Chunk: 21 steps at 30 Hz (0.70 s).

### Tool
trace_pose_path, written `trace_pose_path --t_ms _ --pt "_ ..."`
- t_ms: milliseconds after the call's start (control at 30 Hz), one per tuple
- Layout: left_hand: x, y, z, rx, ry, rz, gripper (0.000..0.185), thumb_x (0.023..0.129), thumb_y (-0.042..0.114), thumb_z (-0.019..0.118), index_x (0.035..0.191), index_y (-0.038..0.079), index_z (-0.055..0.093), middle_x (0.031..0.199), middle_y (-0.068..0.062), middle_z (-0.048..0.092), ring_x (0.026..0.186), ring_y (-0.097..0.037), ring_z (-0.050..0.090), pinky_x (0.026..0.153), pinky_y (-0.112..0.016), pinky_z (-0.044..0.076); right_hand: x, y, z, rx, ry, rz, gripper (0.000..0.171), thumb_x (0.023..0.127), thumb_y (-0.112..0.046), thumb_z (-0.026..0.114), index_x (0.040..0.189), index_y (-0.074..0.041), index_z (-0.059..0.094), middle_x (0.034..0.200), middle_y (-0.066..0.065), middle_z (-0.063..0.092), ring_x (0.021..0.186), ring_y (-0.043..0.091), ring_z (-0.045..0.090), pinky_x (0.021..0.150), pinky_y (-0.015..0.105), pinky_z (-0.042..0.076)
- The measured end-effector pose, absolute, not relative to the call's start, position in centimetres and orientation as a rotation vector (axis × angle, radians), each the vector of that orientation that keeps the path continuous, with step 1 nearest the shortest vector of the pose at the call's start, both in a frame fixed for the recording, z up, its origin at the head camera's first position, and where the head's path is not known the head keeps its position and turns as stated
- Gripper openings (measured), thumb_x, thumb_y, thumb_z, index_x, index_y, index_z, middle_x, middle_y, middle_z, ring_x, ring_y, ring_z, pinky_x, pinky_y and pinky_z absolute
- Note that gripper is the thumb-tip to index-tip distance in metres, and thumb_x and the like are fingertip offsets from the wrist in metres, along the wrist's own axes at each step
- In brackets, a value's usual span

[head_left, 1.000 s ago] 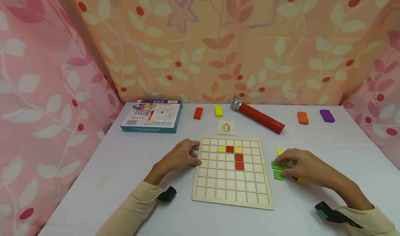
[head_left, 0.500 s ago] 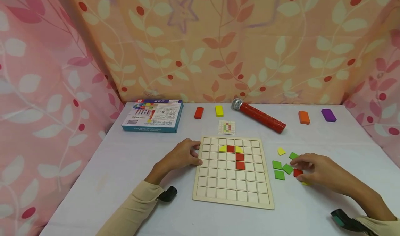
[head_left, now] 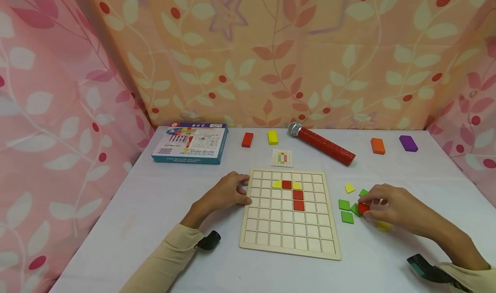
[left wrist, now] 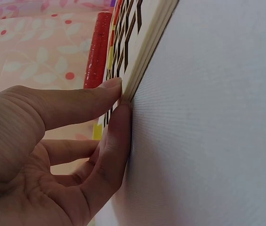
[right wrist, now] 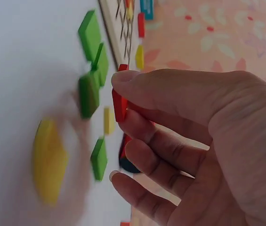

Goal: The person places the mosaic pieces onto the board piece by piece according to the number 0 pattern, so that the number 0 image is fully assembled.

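R hand (head_left: 391,207) pinches a small red square tile (head_left: 363,208) btwn thumb and fingertips, lifted just off the white table (head_left: 155,207), right of the wooden grid board (head_left: 290,245). Tile is thin, flat, bright red, held on edge in the right wrist view (right wrist: 119,106). Under and around it lie loose pcs: green tiles (head_left: 344,204), a yellow quarter-round piece (head_left: 349,188) and a yellow piece (head_left: 383,226) near the wrist.

L hand (head_left: 226,194) rests at the board's left edge, thumb and a finger on the rim, other fingers loosely curled; grips nothing else. Left wrist view shows the fingertips (left wrist: 111,89) touching the board edge.

Board has 3 red squares and 2 yellow pcs already in cells, upper middle. Far side of table: box (head_left: 190,143), pattern card (head_left: 282,157), red microphone (head_left: 321,143), red, yellow, orange, purple blocks.
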State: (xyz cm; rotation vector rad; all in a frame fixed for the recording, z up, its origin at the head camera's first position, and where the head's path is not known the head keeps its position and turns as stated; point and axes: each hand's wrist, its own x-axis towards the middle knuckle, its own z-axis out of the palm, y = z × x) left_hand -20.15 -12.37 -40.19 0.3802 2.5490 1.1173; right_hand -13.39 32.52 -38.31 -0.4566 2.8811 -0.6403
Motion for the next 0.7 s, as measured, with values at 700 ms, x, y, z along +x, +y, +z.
trace_pose_path --t_ms 700 --pt "-20.1 -12.4 -40.3 0.37 2.543 1.132 0.076 0.084 0.009 0.09 0.151 0.0 0.056 0.122 -0.005 0.06 0.098 -0.015 0.063 0.08 -0.026 0.057 -15.7 20.2 -38.4 -0.898 2.629 -0.789 0.021 0.091 -0.033 0.084 0.111 -0.027 0.08 0.102 -0.016 0.066 0.101 0.012 0.054 0.088 0.032 0.051"
